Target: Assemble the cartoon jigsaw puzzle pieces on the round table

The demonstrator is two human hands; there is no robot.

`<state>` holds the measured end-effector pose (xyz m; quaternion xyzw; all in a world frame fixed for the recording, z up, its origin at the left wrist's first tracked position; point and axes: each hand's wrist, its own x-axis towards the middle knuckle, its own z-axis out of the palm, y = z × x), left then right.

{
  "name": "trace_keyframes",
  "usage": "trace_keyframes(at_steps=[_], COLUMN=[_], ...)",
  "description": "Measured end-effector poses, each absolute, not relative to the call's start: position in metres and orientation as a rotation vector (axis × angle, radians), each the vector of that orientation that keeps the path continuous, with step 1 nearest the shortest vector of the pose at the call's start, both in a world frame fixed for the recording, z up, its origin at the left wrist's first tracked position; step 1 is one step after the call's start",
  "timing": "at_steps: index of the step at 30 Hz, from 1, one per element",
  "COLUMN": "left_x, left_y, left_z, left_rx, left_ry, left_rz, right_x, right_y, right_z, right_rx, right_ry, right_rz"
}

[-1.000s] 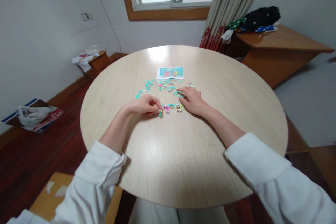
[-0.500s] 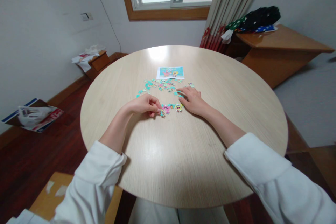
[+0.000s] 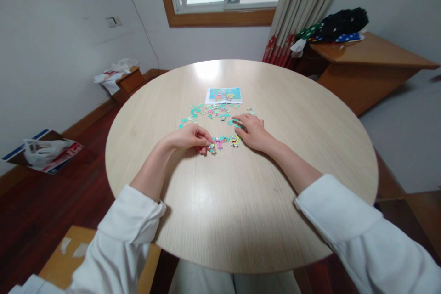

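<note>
Between the thumb and fingertips of my left hand (image 3: 194, 138) is a small jigsaw puzzle piece (image 3: 212, 148), pinched just above the table. To its right lies a short joined strip of jigsaw pieces (image 3: 225, 140), with a pink figure on its left part and a yellow face on its right. My right hand (image 3: 252, 129) rests with fingers spread, its thumb close to the strip's right end and its fingertips by loose turquoise pieces. Behind both hands, several loose jigsaw pieces (image 3: 210, 111) lie scattered. A printed reference picture (image 3: 225, 95) lies flat beyond them.
The round wooden table (image 3: 234, 211) fills the middle of the view. At the back right, a brown desk (image 3: 372, 57) bears dark dotted fabric (image 3: 344, 25). A low wooden stand (image 3: 131, 81) holds papers at the back left. A cardboard box (image 3: 65, 252) sits at lower left.
My left fingertips have shifted slightly, and the pinched jigsaw piece has turned and moved a little to the left. My right hand looks unmoved.
</note>
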<state>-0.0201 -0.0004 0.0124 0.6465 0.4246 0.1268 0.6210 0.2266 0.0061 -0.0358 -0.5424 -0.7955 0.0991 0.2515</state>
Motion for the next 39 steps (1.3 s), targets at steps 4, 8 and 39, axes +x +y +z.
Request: trace_keyframes(at_steps=[4,8,39], left_x=[-0.0205,-0.0206,-0.0198], left_y=[-0.0012,-0.0011,-0.0007], left_z=[0.0129,0.0126,0.0085], left_rx=[1.475,1.474,1.466], left_ry=[0.984,0.971,0.947], left_rz=[0.289,0.292,0.323], right_x=[0.2276,0.2280,0.2250], right_y=[0.0070,0.0078,0.0054], right_z=[-0.0375,-0.0383,-0.0355], right_rx=[-1.468,-1.474,-1.473], right_ry=[-2.177,-2.191,-2.144], right_rz=[0.248,0.240,0.286])
